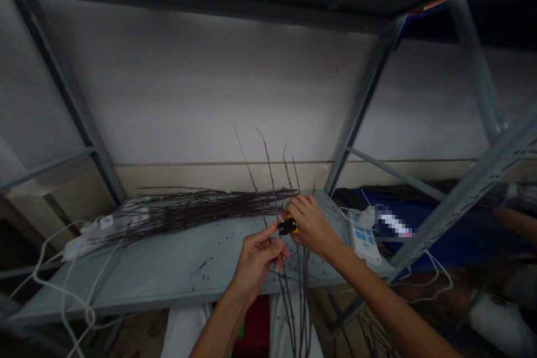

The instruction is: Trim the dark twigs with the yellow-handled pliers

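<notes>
1. Left hand [258, 260] first, in the head view (only view I've got): it's pinching thin dark twigs [257, 196] between thumb and fingers, right above the front part of the grey shelf [168, 263]. Can't tell exactly how many are in that pinch.
2. Right hand [309, 225] is just beside it, also above the shelf, fingers wrapped around a black-and-yellow hand tool [288, 226]. The black end points at the left hand and sits right by the twigs. Too dark to make out whether it's biting on one.
3. Those twigs run pretty much upright: tips sticking up past the back of the shelf, lower ends hanging down in front of its edge. Some pass behind the right hand, so no idea if it's touching them too.
4. Big pile of twigs [201, 210] lies lengthwise along the back of the shelf, with little dark scraps [203, 265] scattered in front of it.
5. Left end of the shelf has a white power strip [90, 238] with white cables [62, 291] dangling off; right end has a white-and-blue power strip [364, 240].
6. Behind the shelf is a pale wall [218, 89]. Off to its right, blue sheeting [470, 229] and another person's arm [518, 221], pretty blurry.
</notes>
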Action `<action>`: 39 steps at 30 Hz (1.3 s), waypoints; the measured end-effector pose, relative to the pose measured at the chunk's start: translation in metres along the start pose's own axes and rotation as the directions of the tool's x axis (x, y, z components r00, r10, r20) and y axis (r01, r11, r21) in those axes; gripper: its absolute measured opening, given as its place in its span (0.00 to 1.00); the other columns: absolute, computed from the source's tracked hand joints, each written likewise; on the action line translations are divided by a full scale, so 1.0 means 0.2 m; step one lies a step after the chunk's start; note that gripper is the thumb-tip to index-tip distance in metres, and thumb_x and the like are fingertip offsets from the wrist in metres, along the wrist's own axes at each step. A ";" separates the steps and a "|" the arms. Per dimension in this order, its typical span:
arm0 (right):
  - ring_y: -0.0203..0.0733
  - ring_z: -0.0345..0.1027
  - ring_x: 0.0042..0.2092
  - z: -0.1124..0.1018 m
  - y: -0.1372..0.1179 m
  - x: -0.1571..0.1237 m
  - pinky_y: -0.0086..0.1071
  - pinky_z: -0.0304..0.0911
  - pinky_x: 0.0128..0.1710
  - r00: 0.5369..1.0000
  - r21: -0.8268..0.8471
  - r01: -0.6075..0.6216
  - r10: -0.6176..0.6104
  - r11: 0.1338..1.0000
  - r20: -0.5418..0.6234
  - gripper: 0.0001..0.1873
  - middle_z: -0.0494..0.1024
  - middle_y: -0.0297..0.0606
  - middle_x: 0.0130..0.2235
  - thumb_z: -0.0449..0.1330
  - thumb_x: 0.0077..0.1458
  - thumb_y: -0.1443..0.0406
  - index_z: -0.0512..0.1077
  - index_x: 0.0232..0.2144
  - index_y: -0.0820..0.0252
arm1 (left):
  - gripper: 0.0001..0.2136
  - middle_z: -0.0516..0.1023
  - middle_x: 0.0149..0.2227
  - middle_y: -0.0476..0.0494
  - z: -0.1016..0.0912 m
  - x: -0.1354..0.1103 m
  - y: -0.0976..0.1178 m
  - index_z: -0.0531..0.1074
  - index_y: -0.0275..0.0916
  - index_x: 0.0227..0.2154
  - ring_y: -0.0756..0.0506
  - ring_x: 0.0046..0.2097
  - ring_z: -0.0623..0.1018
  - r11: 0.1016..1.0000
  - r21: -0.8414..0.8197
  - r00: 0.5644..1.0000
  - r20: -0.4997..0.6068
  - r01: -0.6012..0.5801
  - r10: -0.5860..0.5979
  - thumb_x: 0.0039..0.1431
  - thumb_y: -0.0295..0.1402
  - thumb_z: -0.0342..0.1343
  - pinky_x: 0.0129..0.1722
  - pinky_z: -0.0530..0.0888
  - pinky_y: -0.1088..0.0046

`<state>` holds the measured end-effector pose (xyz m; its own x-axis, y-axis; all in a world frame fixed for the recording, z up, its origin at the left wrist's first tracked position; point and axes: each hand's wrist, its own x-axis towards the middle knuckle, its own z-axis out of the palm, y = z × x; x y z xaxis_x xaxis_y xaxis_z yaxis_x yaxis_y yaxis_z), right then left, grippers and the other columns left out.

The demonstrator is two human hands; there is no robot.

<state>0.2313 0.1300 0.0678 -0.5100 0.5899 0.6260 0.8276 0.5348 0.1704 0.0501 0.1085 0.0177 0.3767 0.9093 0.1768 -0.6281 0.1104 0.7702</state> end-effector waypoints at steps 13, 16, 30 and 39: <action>0.39 0.63 0.21 0.13 -0.04 -0.06 0.32 0.57 0.24 0.930 0.246 -0.308 0.345 0.919 -0.124 0.24 0.69 0.32 0.19 0.53 0.67 0.57 0.65 0.18 0.54 | 0.30 0.75 0.23 0.48 -0.06 0.01 -0.06 0.75 0.39 0.57 0.53 0.23 0.67 1.000 0.001 0.998 -0.054 -0.023 0.023 0.50 0.39 0.72 0.20 0.65 0.79; 0.39 0.61 0.19 0.04 -0.07 -0.01 0.32 0.56 0.20 0.825 0.488 -0.494 0.566 0.720 -0.001 0.24 0.67 0.30 0.17 0.56 0.63 0.50 0.72 0.20 0.55 | 0.30 0.74 0.23 0.49 -0.07 0.00 -0.04 0.77 0.39 0.55 0.53 0.23 0.67 1.000 -0.018 0.998 -0.062 -0.008 0.007 0.47 0.40 0.73 0.20 0.66 0.79; 0.40 0.66 0.25 -0.18 -0.14 0.23 0.33 0.60 0.25 0.723 0.766 -0.564 0.632 0.308 0.279 0.16 0.78 0.35 0.26 0.69 0.48 0.51 0.77 0.30 0.57 | 0.27 0.77 0.23 0.44 -0.03 0.01 -0.03 0.80 0.35 0.51 0.53 0.21 0.66 0.976 0.215 0.997 -0.051 -0.041 0.053 0.50 0.46 0.70 0.20 0.65 0.77; 0.42 0.72 0.28 -0.24 -0.17 0.25 0.32 0.64 0.25 0.733 0.747 -0.587 0.598 0.313 0.326 0.16 0.83 0.40 0.31 0.65 0.53 0.52 0.76 0.29 0.60 | 0.21 0.81 0.37 0.36 0.10 0.07 0.01 0.82 0.34 0.41 0.45 0.34 0.78 0.985 0.141 0.992 -0.062 -0.098 0.107 0.56 0.49 0.64 0.29 0.75 0.72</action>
<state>0.1899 0.1123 0.1300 0.0445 0.9488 0.3127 0.3835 0.2728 -0.8823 0.0676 0.1139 0.0344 0.2645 0.9389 0.2202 -0.5597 -0.0365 0.8279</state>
